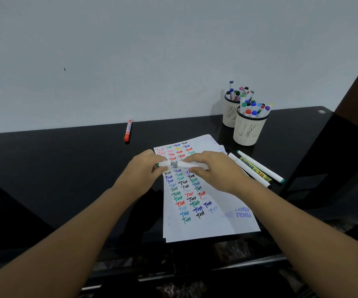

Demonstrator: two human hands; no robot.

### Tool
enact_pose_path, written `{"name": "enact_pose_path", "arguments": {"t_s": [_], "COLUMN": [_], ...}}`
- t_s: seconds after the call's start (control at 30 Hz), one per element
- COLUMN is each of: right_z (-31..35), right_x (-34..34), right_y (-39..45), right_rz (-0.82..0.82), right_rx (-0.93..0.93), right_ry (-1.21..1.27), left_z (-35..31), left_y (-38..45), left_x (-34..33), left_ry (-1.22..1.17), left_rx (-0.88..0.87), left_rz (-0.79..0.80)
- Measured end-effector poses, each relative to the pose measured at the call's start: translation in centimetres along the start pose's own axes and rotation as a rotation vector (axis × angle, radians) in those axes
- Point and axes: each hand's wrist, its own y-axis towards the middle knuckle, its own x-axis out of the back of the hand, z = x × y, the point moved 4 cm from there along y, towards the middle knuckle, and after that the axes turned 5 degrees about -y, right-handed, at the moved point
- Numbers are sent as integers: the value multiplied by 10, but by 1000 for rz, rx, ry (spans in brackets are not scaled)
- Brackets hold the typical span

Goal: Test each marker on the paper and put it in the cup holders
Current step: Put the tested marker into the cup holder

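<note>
Both hands hold one white marker (181, 164) level above the paper (216, 220). My left hand (146, 168) pinches its green-tipped cap end, and my right hand (214, 171) grips the barrel. A grey band shows between the hands. The paper carries rows of the word "Test" in several colours. Two cream cup holders stand at the back right, the nearer cup holder (249, 130) and the farther cup holder (230, 114), both full of markers.
A red marker (128, 130) lies alone at the back of the black table (55, 168). Three markers lie right of the paper: a white one (249, 169), a yellow-labelled one (255, 168) and a green-capped one (262, 166). A wall rises behind the table.
</note>
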Motion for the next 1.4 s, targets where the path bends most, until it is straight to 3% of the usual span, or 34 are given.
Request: {"name": "enact_pose_path", "arguments": {"t_s": [0.1,0.33,0.53,0.8,1.2,1.4], "right_z": [8,19,10,-3,-8,-4], "right_x": [0,-3,-3,-10,-14,-15], "right_y": [1,5,5,13,20,19], "right_rz": [-10,31,51,62,84,11], "right_rx": [77,150,82,-27,-119,-107], "right_ry": [-62,-138,-51,70,161,160], "left_z": [-5,-11,10,55,56,55], "left_y": [1,0,5,1,-13,-13], "left_x": [-3,2,-10,-41,-52,-52], "left_ry": [30,5,-80,86,136,149], "left_rx": [-56,-2,128,194,184,187], "left_rz": [72,50,147,369,288,306]}}
